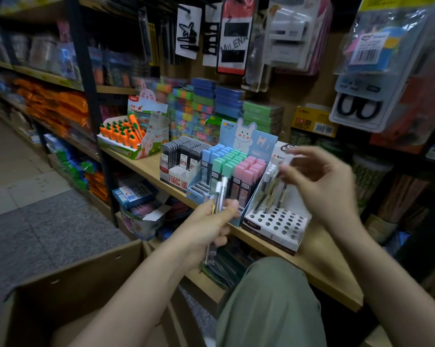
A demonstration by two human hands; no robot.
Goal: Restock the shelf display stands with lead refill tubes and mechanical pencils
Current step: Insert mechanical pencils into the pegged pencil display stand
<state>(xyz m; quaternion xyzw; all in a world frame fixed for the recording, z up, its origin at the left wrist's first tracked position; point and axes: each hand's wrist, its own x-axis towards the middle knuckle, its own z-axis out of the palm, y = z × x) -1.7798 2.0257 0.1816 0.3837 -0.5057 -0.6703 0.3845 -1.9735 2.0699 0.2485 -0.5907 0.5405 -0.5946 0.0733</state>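
My left hand (211, 221) grips a small bunch of mechanical pencils (220, 194) with white caps, held upright in front of the shelf. My right hand (319, 181) is blurred above the white pencil stand (276, 221); its fingertips pinch the top of a pencil (284, 176) standing in the stand's back rows. A few other pencils stand there; the front holes are empty. Left of it, a bunny display (236, 164) holds blue, green and pink lead refill tubes, and a box (181, 159) holds black refill tubes.
An open cardboard box (91, 276) sits low at the front left. My knee in green trousers (269, 301) is under the wooden shelf edge (324, 271). A carrot-eraser display (126, 134) stands further left. Hanging packets crowd the space above.
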